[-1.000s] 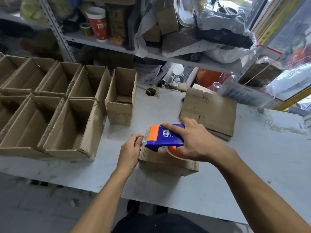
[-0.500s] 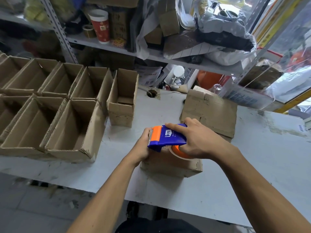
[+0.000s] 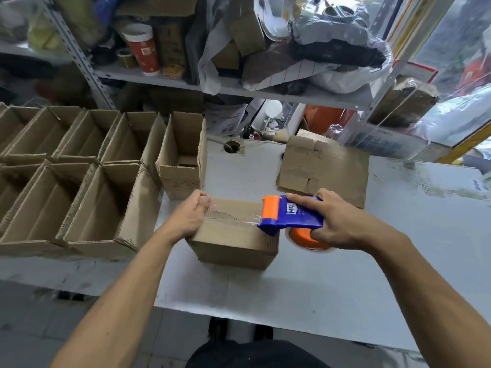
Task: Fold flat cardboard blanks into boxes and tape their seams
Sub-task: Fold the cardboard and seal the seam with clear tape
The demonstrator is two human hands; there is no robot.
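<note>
Along the left of the frame, a double row of open-topped brown cardboard boxes [image 3: 79, 197] is seen on the pale grey table [image 3: 398, 261], packed side by side. Just right of them, above the frame's middle, a single upright open brown carton [image 3: 183, 158] is placed, apart from the box being worked on.

In the middle of the frame, the closed brown cardboard box under tape [image 3: 233, 235] is set on the table near its front edge, its folded flaps facing up. The left hand [image 3: 188, 216] is laid over the box's upper-left corner, the fingers curled over the far edge and the thumb pressed on the top. A strip of clear tape [image 3: 233, 217] is stretched along the seam from the thumb towards the right.

At the box's right edge, the blue and orange plastic tape dispenser [image 3: 289, 213] is held, its orange end touching the box top and its orange-cored roll hanging just beyond the box's right side. The right hand [image 3: 337, 221] is clamped round the dispenser's blue body, fingers over the top.

Behind the dispenser, in the centre right of the frame, a stack of flat brown cardboard blanks [image 3: 324, 168] is lying on the table. Across the top of the frame, a grey metal shelf [image 3: 159, 75] is loaded with a red and white paper cup [image 3: 143, 50], bags and cardboard scraps.
</note>
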